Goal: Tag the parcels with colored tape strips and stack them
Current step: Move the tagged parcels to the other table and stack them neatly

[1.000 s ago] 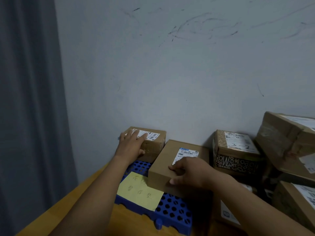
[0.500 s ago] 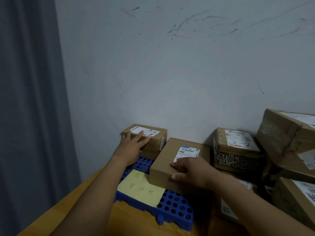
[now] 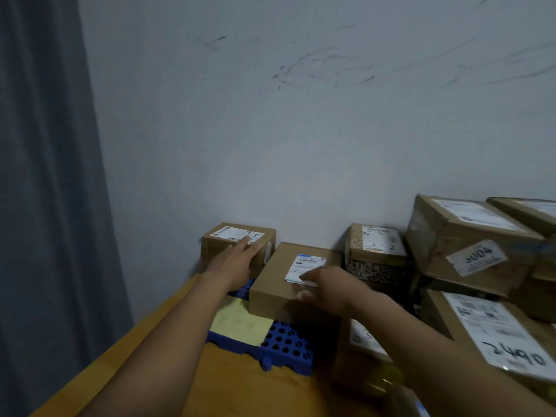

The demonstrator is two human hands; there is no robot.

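A small brown parcel [image 3: 221,246] with a white label stands against the wall on a blue perforated pallet [image 3: 288,350]. My left hand [image 3: 237,260] lies flat on its front, fingers straight, fingertips reaching the label. To its right a wider flat brown parcel [image 3: 276,284] with a white label sits on the same pallet. My right hand [image 3: 325,285] rests on that parcel's top near the label, fingers stretched out, thumb at the front edge. No tape strip shows in this view.
A yellow paper note [image 3: 240,322] lies on the pallet's front left. Several more labelled parcels [image 3: 469,245] are piled at the right, one marked 3-2 [image 3: 376,251]. The wooden table [image 3: 234,386] runs toward me; a grey curtain [image 3: 45,176] hangs at the left.
My view has tilted and shifted. My right hand has loosened from the flat parcel's front corner and now lies higher on its top. My left hand stays on the small parcel.
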